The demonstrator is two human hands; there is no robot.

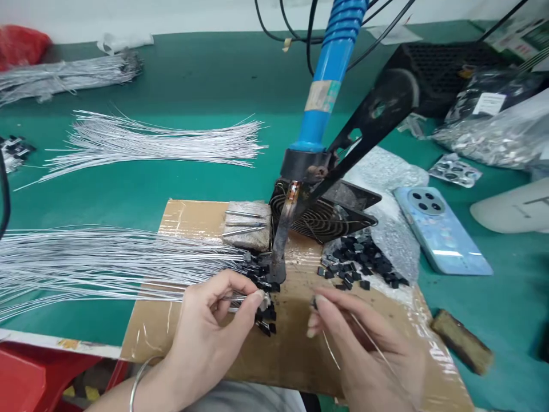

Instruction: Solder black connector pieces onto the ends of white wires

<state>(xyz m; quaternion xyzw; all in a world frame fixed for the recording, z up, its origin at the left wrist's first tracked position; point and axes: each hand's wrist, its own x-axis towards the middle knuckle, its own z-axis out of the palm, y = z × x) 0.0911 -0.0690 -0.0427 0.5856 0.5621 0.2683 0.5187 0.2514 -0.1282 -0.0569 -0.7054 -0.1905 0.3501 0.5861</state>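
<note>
My left hand [214, 326] is closed in a pinch around a wire [235, 298], beside the black-tipped ends of a wire bundle [128, 252]. Its fingertips are just below the tip of a blue-handled soldering iron [313, 126] held in a black bracket [373, 114]. To the right, my right hand [364, 343] pinches a small black connector [315, 303]. Thin silvery strands [330, 348] trail from around its fingers, and motion blurs this hand slightly. Several black connectors [266, 315] lie by my left fingertips. All of this is above taped cardboard [291, 355].
Behind the iron stands a black fan [319, 214], next to a pad with metal rods [246, 226]. Loose black connectors [362, 257] lie on bubble wrap [398, 229]. A blue phone [444, 229], a brown block [462, 341] and another wire bundle [158, 140] rest on the green table.
</note>
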